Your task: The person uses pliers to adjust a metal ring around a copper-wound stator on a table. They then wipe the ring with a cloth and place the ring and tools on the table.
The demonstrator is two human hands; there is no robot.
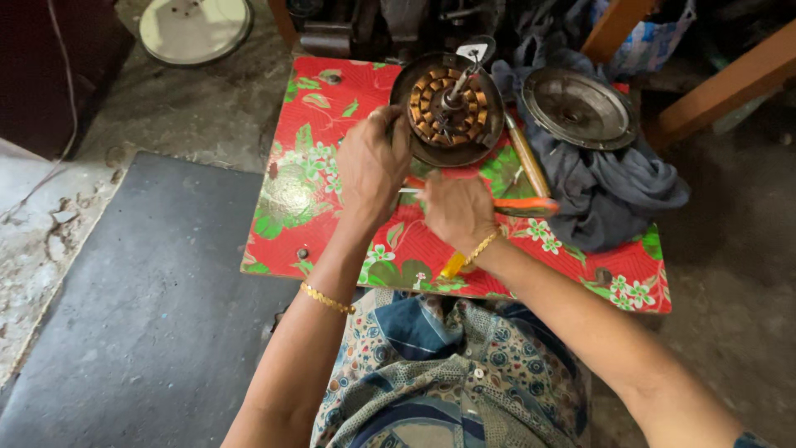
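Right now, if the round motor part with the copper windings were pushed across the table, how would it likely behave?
The motor part looks like metal packed with copper coils, so probably heavy and stiff. Lying flat on the table, it would likely slide rather than roll. The left hand at its rim probably steadies it.

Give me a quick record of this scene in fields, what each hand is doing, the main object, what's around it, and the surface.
Left hand: grips the near-left rim of the motor housing
Right hand: closed on a tool with a thin metal shaft, yellow and orange parts showing
Motor housing: round dark shell, copper windings in a ring, shaft sticking up
Metal cover: round, lying on a grey cloth to the right
Wooden-handled tool: lying beside the housing
Surface: small table with red floral covering
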